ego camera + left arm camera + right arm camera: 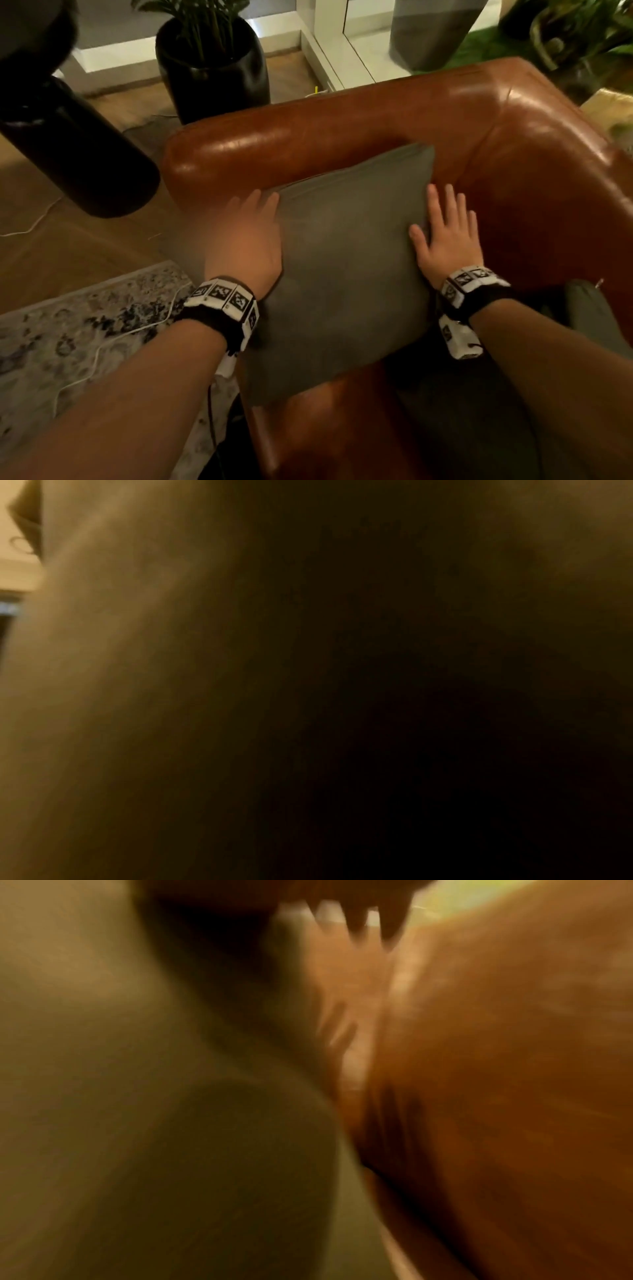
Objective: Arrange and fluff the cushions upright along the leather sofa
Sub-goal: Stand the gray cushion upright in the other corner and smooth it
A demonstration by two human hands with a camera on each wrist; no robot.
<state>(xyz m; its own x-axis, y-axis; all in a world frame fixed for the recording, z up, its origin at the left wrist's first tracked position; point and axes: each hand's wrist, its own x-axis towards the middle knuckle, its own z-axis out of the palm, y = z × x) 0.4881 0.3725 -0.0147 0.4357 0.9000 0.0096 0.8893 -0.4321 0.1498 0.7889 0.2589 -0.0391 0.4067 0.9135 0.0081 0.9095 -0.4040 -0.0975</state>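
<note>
A grey square cushion [349, 267] stands tilted on the seat of the brown leather sofa [534, 178], near its left armrest. My left hand [250, 236], blurred, lies flat against the cushion's left edge with fingers straight. My right hand [445, 233] presses flat on the cushion's right side, fingers spread. A second grey cushion [596, 315] shows partly at the right, behind my right forearm. The right wrist view is blurred: grey cushion fabric [120, 1096] on the left, brown leather [514, 1069] on the right. The left wrist view is almost wholly dark.
A black planter [212, 68] with a green plant stands behind the armrest, and a large dark vase [65, 144] on the wooden floor at left. A patterned rug [85, 329] with a white cable [113, 339] lies at lower left. A grey pot [435, 31] stands behind the sofa.
</note>
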